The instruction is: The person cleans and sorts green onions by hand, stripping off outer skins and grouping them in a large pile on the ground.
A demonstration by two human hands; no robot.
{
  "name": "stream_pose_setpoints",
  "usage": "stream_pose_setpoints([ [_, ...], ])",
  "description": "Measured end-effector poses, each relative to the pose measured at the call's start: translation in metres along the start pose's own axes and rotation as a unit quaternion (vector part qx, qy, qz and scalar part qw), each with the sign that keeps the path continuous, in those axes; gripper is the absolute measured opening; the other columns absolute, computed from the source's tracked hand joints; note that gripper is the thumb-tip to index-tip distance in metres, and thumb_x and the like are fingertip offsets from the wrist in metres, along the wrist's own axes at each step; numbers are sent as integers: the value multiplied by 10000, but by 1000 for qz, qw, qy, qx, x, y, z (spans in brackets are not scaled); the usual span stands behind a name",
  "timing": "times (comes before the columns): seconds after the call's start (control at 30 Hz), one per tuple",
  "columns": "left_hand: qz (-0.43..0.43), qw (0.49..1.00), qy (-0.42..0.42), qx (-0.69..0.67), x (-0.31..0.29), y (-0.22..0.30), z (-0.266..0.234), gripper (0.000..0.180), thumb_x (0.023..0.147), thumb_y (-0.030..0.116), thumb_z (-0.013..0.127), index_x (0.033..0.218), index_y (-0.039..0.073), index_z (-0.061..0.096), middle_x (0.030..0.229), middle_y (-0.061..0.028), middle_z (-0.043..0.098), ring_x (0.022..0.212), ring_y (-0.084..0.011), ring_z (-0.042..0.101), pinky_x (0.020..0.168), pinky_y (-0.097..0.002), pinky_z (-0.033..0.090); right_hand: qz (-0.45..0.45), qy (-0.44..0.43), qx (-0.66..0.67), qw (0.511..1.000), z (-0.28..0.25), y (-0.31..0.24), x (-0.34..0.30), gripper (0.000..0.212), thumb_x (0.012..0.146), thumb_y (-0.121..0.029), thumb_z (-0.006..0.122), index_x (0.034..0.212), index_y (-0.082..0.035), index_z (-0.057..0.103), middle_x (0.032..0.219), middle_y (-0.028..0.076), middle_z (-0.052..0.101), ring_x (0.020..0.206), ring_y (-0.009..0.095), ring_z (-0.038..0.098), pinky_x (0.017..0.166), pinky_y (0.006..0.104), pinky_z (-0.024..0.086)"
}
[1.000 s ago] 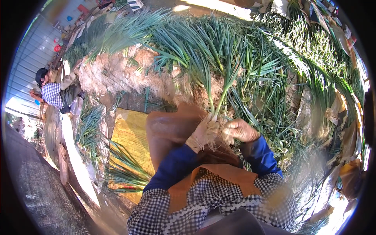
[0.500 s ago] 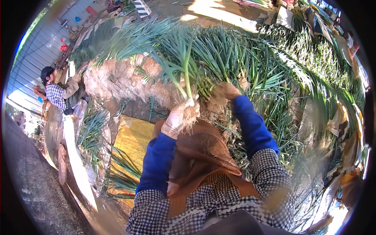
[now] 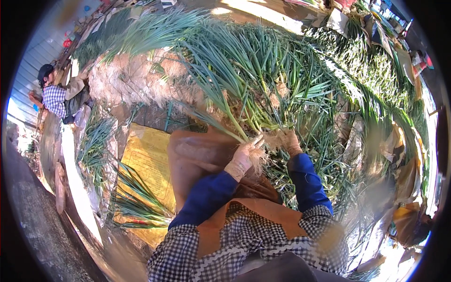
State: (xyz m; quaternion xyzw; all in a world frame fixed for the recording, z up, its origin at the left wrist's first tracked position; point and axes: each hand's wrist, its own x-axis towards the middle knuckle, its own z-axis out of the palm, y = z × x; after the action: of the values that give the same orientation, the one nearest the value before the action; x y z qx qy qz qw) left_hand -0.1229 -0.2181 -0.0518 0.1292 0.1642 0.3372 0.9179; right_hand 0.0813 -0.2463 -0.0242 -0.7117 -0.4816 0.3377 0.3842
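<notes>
My left hand (image 3: 240,160), in a pale glove, is closed round the lower stalk of a green garlic plant (image 3: 236,123). Its pale roots hang past my fingers, and its leaves slant up to the left. Close to its right, my right hand (image 3: 292,143) grips several more green garlic stalks (image 3: 256,121) near their root ends; its fingers are partly hidden. Both hands are above my brown apron (image 3: 199,146), at the near edge of a large heap of green garlic (image 3: 268,56).
Pale roots (image 3: 136,80) face me along the heap's left part. A yellow sack (image 3: 148,150) lies at my left with a small bunch of green garlic (image 3: 141,195) on it. Farther left a person in a checked shirt (image 3: 54,99) works beside the heap. More greens (image 3: 376,70) lie far right.
My left hand has moved right and down with its plant, now beside my right hand. My right hand has drawn its stalks down, nearer to me. The whole view has shifted slightly.
</notes>
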Motion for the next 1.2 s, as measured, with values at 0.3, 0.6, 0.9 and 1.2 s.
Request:
stream_pose_setpoints([
  [0.3, 50, 989, 137, -28, -11, -8, -12, 326, 877, 140, 460, 1145, -46, 468, 1085, -146, 538, 955, -292, 550, 809, -447, 470, -13, -96, -446, 890, 58, -65, 22, 475, 709, -563, 567, 835, -108, 622, 792, 96, 625, 729, 261, 611, 651, 347, 472],
  [0.6, 120, 979, 159, 38, -19, -6, 14, 260, 820, 60, 519, 1067, -20, 527, 927, -78, 560, 788, -168, 557, 637, -292, 511, 2, -176, 231, 957, 42, -46, 15, 290, 774, -282, 592, 872, -11, 621, 807, 43, 610, 659, 145, 547, 626, 284, 451],
  [0.9, 7, 969, 205, 140, -16, -21, 11, 128, 779, 20, 554, 903, -13, 539, 770, -77, 576, 629, -194, 576, 564, -308, 491, 34, -174, 224, 958, 37, -90, 10, 476, 853, -462, 441, 967, -21, 583, 821, 117, 615, 732, 184, 562, 652, 280, 425],
  [1.2, 118, 970, 210, -24, 0, -20, -11, 120, 786, 51, 519, 873, -31, 534, 834, -114, 582, 719, -203, 578, 619, -314, 491, -58, -116, 139, 982, 16, -86, -87, 171, 868, -216, 515, 849, -67, 597, 716, 47, 582, 584, 99, 493, 519, 272, 423],
])
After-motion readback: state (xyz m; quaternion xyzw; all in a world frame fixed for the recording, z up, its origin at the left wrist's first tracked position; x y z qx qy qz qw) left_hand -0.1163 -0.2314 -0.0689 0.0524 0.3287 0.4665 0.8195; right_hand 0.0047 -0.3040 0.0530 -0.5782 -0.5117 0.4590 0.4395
